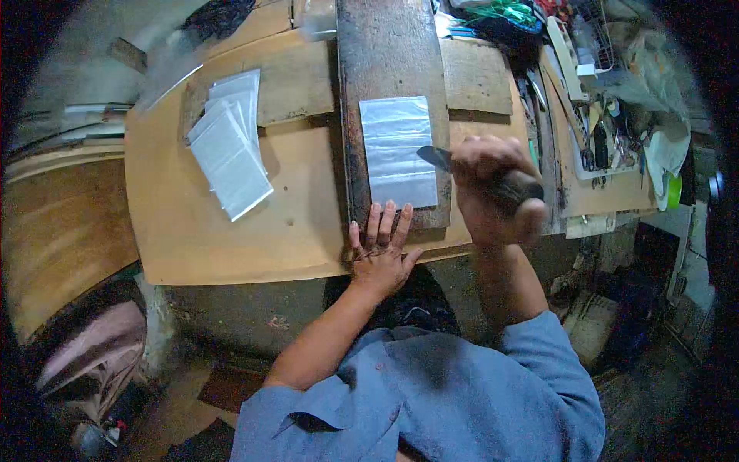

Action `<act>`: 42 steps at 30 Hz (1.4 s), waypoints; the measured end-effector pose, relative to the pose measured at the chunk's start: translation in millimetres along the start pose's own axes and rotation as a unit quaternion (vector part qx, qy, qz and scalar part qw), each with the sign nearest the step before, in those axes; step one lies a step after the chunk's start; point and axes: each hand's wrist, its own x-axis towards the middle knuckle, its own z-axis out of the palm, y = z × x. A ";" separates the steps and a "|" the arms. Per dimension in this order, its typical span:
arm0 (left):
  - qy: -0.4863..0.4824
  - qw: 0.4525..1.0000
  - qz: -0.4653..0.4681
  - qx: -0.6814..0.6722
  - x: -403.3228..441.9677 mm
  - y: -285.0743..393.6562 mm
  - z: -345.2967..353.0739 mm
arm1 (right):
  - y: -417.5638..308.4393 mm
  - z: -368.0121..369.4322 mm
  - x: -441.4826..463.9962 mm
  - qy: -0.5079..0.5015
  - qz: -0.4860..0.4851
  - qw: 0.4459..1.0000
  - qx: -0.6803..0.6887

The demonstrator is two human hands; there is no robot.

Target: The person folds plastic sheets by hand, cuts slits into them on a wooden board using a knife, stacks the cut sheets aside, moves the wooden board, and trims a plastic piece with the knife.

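Note:
A stack or sheet of clear, silvery plastic [399, 154] lies flat on a dark wooden board [392, 46]. My left hand [382, 250] rests with fingers spread, its fingertips on the near edge of the plastic. In my right hand [493, 189], slightly blurred, is a knife [436, 158] with a short dark blade and a dark handle. Its blade points left, over the right edge of the plastic; whether it touches cannot be made out. Further left, several more plastic sheets [231, 150] lie fanned and overlapping.
The board lies across a tan tabletop [208, 250], over another wooden plank [296, 81]. At the right are a white tray of tools [608, 154], a green roll [674, 192] and crumpled plastic. Green strands [504, 11] lie at the back. The table's front edge is close to my body.

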 end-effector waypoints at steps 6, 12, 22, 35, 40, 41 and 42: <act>0.006 1.000 -0.004 0.015 1.5 0.3 0.1 | -2.7 11.1 8.2 -0.057 -0.010 0.995 0.080; 0.015 1.000 -0.006 0.006 0.8 1.5 0.2 | 12.3 8.2 24.8 -0.091 0.001 0.996 0.017; 0.018 0.999 -0.007 -0.033 1.2 1.4 -3.6 | 14.3 27.7 40.7 -0.152 -0.078 0.984 0.059; 0.013 0.999 -0.016 -0.044 1.1 -0.5 -3.8 | 50.2 44.1 63.7 -0.129 -0.029 0.991 0.015; 0.030 0.999 -0.016 -0.029 0.7 0.4 -4.3 | 60.7 43.3 73.6 -0.142 -0.039 0.989 0.010; 0.031 0.999 -0.014 -0.029 1.2 2.0 -4.8 | 60.6 35.8 80.7 -0.174 -0.045 0.984 0.007; 0.036 0.999 -0.016 -0.026 2.5 1.8 -4.7 | 58.8 36.2 83.1 -0.176 -0.049 0.983 0.007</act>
